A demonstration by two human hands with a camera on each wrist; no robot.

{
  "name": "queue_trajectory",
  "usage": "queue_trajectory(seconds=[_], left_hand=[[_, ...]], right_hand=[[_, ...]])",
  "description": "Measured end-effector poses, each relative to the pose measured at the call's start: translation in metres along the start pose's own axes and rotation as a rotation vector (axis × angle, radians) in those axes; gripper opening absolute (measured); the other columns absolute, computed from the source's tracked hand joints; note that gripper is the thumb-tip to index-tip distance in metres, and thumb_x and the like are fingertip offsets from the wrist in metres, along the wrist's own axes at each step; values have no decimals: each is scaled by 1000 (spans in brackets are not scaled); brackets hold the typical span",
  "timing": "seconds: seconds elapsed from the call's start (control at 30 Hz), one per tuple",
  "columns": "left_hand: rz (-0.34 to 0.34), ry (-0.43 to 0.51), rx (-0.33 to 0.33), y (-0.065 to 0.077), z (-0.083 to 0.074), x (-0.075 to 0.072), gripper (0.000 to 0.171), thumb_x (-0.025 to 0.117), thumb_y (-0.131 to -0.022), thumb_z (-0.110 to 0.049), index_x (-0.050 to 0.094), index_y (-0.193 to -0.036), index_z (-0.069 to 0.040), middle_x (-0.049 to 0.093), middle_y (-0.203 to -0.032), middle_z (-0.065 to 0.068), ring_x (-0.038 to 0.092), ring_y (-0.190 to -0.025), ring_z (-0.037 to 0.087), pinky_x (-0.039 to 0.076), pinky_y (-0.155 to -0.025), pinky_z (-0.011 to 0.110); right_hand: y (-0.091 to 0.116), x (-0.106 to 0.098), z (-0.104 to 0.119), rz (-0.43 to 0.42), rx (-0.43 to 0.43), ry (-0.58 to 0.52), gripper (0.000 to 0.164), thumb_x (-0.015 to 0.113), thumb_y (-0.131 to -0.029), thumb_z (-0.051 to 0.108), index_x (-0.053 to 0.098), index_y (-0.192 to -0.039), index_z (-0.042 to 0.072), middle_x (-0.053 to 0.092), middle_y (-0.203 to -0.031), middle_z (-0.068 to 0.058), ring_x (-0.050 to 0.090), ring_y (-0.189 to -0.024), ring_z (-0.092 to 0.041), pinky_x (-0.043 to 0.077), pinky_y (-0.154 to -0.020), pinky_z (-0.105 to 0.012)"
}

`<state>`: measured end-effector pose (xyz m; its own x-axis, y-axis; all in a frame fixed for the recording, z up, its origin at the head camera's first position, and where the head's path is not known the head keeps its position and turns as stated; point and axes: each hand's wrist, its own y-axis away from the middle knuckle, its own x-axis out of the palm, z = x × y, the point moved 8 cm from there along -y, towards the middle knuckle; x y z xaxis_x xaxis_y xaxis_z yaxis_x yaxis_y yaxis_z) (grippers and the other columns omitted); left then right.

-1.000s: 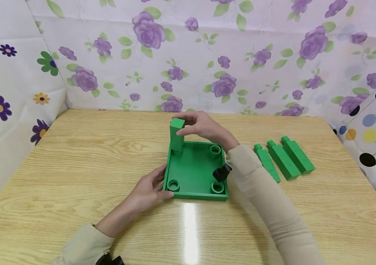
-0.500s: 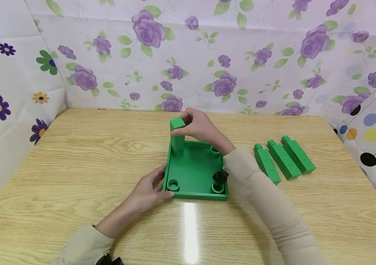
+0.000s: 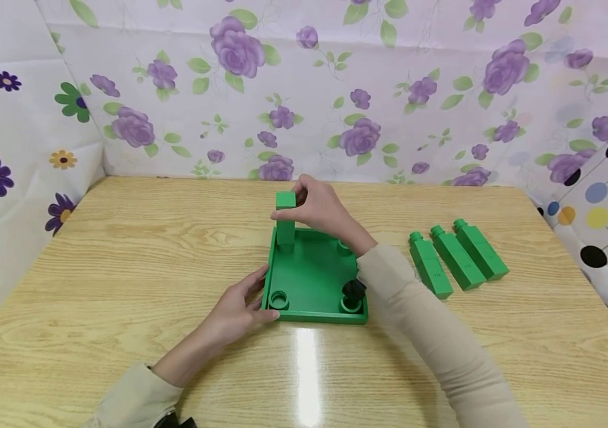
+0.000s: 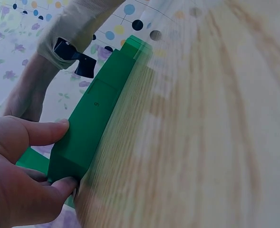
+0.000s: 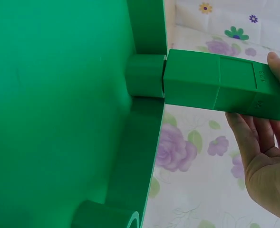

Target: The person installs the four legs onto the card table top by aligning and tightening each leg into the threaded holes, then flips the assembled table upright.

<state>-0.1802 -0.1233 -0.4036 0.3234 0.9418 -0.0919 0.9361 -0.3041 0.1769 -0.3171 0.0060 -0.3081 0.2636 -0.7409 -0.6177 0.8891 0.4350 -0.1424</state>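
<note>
A green tabletop (image 3: 312, 273) lies upside down like a shallow tray, with a round socket in each corner. Over its far left socket (image 5: 147, 76) stands a square green table leg (image 3: 285, 230), upright. Only a thin dark line parts the two in the right wrist view, and the leg's neck is hidden. My right hand (image 3: 322, 208) pinches the upper end of this leg between thumb and fingers. At the near left corner, my left hand (image 3: 237, 308) grips the tabletop's rim, thumb on the front side and fingers on the left side.
Several more items share the wooden table (image 3: 122, 267): three green legs, the left (image 3: 431, 270), middle (image 3: 459, 258) and right (image 3: 482, 249), lie to the right with threaded necks pointing away. Flowered cloth (image 3: 357, 89) hangs behind the table.
The leg has turned about its upright axis, its top face now squared to the tabletop. My right thumb has swung left across the leg's front. My left hand keeps its place.
</note>
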Motion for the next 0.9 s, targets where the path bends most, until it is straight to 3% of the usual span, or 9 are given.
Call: queue_trajectory(seconds=[0.13, 0.27, 0.4, 0.6, 0.9], left_hand=[[-3, -5, 7, 1, -1, -1, 86, 70, -81, 10, 24, -153, -3, 30, -152, 19, 27, -140, 31, 38, -106, 32], [1, 3, 13, 1, 0, -1, 86, 70, -81, 10, 24, -153, -3, 31, -152, 18, 28, -140, 31, 38, -107, 33], [-3, -3, 9, 0, 2, 0, 86, 71, -81, 10, 25, -153, -4, 31, -152, 17, 28, -140, 30, 37, -108, 33], [-18, -14, -6, 1, 4, -1, 86, 72, -81, 9, 26, -152, -3, 30, -152, 19, 28, -140, 31, 38, -106, 32], [-14, -6, 17, 1, 0, -1, 84, 71, -81, 9, 27, -152, -3, 30, -152, 19, 27, -141, 31, 36, -108, 34]], right_hand=[[1, 1, 2, -4, -6, -10, 43, 80, -80, 32, 54, -102, 7, 54, -88, -10, 51, -78, -23, 44, -64, -34], [3, 3, 2, 5, -5, -47, 49, 79, -82, 33, 58, -120, 10, 59, -111, -9, 56, -95, -21, 50, -78, -34], [6, 3, 1, 72, -14, -139, 57, 76, -85, 30, 54, -135, 14, 54, -133, -5, 51, -118, -21, 48, -93, -34], [5, 0, -4, 201, -48, -313, 55, 71, -90, 18, 50, -141, 11, 52, -138, -3, 46, -128, -22, 44, -101, -30], [0, 0, -4, 286, -67, -361, 55, 71, -89, 15, 53, -140, 12, 54, -137, -2, 50, -124, -17, 45, -102, -35]])
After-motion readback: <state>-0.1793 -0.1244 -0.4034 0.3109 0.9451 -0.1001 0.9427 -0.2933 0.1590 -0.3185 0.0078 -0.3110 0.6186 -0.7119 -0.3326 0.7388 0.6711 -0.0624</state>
